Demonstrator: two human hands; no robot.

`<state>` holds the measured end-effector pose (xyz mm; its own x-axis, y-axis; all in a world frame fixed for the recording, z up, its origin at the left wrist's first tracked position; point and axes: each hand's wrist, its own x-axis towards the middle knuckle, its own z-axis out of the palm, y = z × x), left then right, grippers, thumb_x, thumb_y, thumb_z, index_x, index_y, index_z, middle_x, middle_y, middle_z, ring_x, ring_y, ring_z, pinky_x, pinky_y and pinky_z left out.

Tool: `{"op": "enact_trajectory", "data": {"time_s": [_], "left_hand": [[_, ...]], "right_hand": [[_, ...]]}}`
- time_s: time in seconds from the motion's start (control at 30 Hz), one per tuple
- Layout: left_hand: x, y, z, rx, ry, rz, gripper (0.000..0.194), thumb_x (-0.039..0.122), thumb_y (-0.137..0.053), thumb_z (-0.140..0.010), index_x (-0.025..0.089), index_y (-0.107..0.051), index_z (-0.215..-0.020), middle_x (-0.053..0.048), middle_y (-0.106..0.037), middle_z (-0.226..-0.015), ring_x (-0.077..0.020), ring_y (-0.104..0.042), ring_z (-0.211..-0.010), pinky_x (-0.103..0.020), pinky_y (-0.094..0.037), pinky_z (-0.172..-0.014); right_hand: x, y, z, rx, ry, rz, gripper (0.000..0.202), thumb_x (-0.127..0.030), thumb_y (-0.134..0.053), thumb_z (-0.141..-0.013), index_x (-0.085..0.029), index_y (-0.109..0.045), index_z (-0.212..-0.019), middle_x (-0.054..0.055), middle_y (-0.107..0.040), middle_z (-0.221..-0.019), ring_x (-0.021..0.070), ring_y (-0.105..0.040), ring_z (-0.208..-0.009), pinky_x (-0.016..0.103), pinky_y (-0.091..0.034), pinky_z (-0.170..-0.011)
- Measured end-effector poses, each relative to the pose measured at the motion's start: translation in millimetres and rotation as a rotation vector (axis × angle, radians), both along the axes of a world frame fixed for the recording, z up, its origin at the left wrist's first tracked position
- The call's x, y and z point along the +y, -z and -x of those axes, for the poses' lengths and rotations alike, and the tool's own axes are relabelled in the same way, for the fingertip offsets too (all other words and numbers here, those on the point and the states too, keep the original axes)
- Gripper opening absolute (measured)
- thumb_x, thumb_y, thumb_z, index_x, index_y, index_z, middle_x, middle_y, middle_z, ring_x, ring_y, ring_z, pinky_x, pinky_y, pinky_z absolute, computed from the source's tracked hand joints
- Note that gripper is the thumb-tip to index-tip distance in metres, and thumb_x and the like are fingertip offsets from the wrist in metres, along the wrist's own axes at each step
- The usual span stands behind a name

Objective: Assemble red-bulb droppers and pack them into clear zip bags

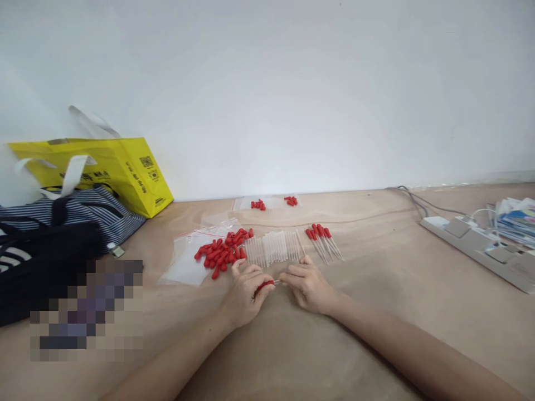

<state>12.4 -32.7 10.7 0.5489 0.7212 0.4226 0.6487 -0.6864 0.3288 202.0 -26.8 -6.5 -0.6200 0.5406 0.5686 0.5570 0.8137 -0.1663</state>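
Observation:
Pinched in my left hand (pixel 246 295) is a red rubber dropper bulb (pixel 264 286). A clear thin dropper tube (pixel 277 282) runs from the bulb's mouth into the closed fingers of my right hand (pixel 307 285), which hide most of it. Just beyond the hands lies a row of clear dropper tubes (pixel 273 248). To its left, a heap of loose red bulbs (pixel 221 253) rests partly on clear plastic bags (pixel 184 262). Several droppers with red bulbs fitted (pixel 321 242) lie fanned out to the right of the tubes.
Farther back, another plastic bag (pixel 273 204) bears two small groups of red bulbs. A yellow bag (pixel 154 189), a striped bag (pixel 121 214) and a black bag (pixel 50 267) stand at left. On the right are a white power strip (pixel 468 250) with cables and some papers (pixel 516 223).

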Motion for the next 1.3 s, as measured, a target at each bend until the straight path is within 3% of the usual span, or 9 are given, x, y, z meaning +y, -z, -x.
{"op": "enact_trajectory", "data": {"time_s": [0.27,0.57,0.77,0.9,1.0,1.1,1.2,1.3], "left_hand": [[3,-1.4,7,0.031,-0.032,-0.052,0.013,0.026,-0.046,-0.082,0.024,-0.058,-0.077,0.004,-0.065,-0.069,-0.0146,-0.054,-0.077,-0.046,-0.008,-0.094],[-2,-0.5,2,0.009,0.017,-0.063,0.013,0.023,-0.046,-0.081,0.022,-0.057,-0.073,0.004,-0.064,-0.066,-0.0151,-0.054,-0.076,-0.045,-0.012,-0.093],[1,-1.6,5,0.027,-0.070,-0.080,0.011,0.027,-0.048,-0.081,0.025,-0.059,-0.082,0.003,-0.066,-0.075,-0.0164,-0.055,-0.080,-0.045,-0.012,-0.093],[12,0.7,21,-0.015,-0.294,-0.179,0.031,0.037,-0.051,-0.077,0.025,-0.051,-0.106,-0.005,-0.062,-0.100,-0.0229,-0.051,-0.094,-0.046,-0.019,-0.091],[23,4.1,34,-0.053,-0.467,-0.214,0.026,0.035,-0.051,-0.076,0.025,-0.054,-0.099,-0.006,-0.063,-0.098,-0.0251,-0.052,-0.094,-0.046,-0.024,-0.087],[31,7.1,41,-0.056,-0.535,-0.225,0.018,0.033,-0.053,-0.074,0.025,-0.059,-0.089,-0.005,-0.063,-0.094,-0.0264,-0.052,-0.092,-0.047,-0.024,-0.085],[31,8.0,41,-0.037,-0.533,-0.230,0.014,0.031,-0.054,-0.073,0.025,-0.060,-0.084,-0.004,-0.063,-0.091,-0.0260,-0.052,-0.090,-0.047,-0.024,-0.085],[30,7.2,40,-0.031,-0.542,-0.227,0.013,0.031,-0.055,-0.072,0.025,-0.061,-0.081,-0.004,-0.063,-0.091,-0.0260,-0.052,-0.089,-0.048,-0.024,-0.085]], "right_hand": [[3,-3.3,-4,0.025,-0.034,0.112,0.020,-0.020,-0.038,-0.087,-0.018,-0.056,-0.096,0.003,-0.060,-0.080,0.0121,-0.051,-0.075,0.027,-0.026,-0.070],[-1,6.9,0,0.064,-0.023,0.091,0.022,-0.017,-0.035,-0.086,-0.016,-0.057,-0.083,0.002,-0.056,-0.067,0.0124,-0.048,-0.066,0.028,-0.027,-0.068],[1,-2.6,-3,0.023,0.049,0.107,0.019,-0.020,-0.040,-0.086,-0.019,-0.059,-0.085,0.002,-0.058,-0.072,0.0125,-0.049,-0.072,0.029,-0.025,-0.070],[14,-8.2,-24,0.116,0.344,0.007,0.020,-0.023,-0.044,-0.083,-0.021,-0.063,-0.080,0.003,-0.061,-0.075,0.0150,-0.048,-0.073,0.031,-0.022,-0.071],[29,-8.3,-46,0.236,0.715,0.019,0.023,-0.027,-0.042,-0.083,-0.020,-0.064,-0.080,0.005,-0.063,-0.077,0.0173,-0.050,-0.075,0.032,-0.022,-0.071],[41,-7.8,-63,0.244,0.989,0.116,0.025,-0.027,-0.041,-0.081,-0.019,-0.064,-0.087,0.007,-0.064,-0.080,0.0202,-0.051,-0.080,0.033,-0.023,-0.072],[46,-7.3,-70,0.221,1.121,0.223,0.026,-0.024,-0.041,-0.079,-0.019,-0.063,-0.090,0.008,-0.065,-0.085,0.0218,-0.052,-0.083,0.034,-0.023,-0.073],[46,-5.4,-71,0.183,1.156,0.298,0.025,-0.024,-0.041,-0.078,-0.020,-0.063,-0.090,0.007,-0.066,-0.085,0.0223,-0.054,-0.083,0.035,-0.024,-0.074]]}}
